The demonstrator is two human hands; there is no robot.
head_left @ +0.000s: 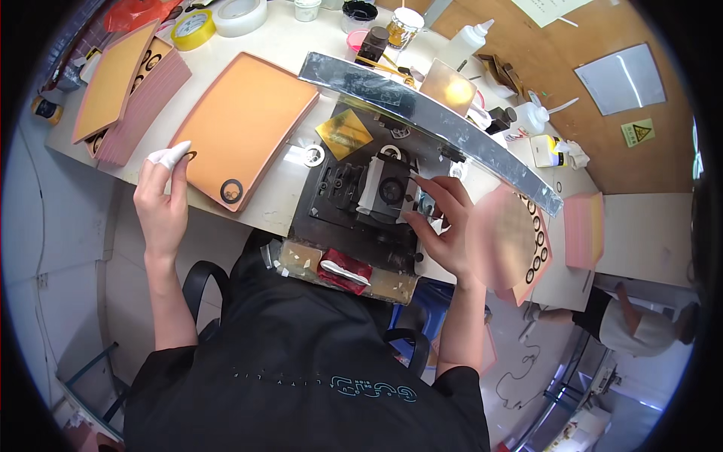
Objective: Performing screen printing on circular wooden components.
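My left hand (161, 197) is raised at the left, over the near edge of an orange tray (245, 113). White covers sheathe its fingertips, and thumb and finger pinch a small dark ring (192, 156). A flat black ring (231, 190) lies in that tray's near corner. In the middle stands a black bench machine (320, 215) with a fixture block (391, 190) that has a round dark seat and white strips at its sides. Fingers apart, my right hand (446, 226) reaches to the block's right side, its fingertips at the strip there.
A long dark bar (422, 117) crosses above the machine. Stacked trays (143, 98) with rings stand left; another tray (536, 245) of rings lies right, partly behind a blurred patch. Bottles (465, 44) and tape rolls (193, 30) line the back. Another person (633, 324) is at far right.
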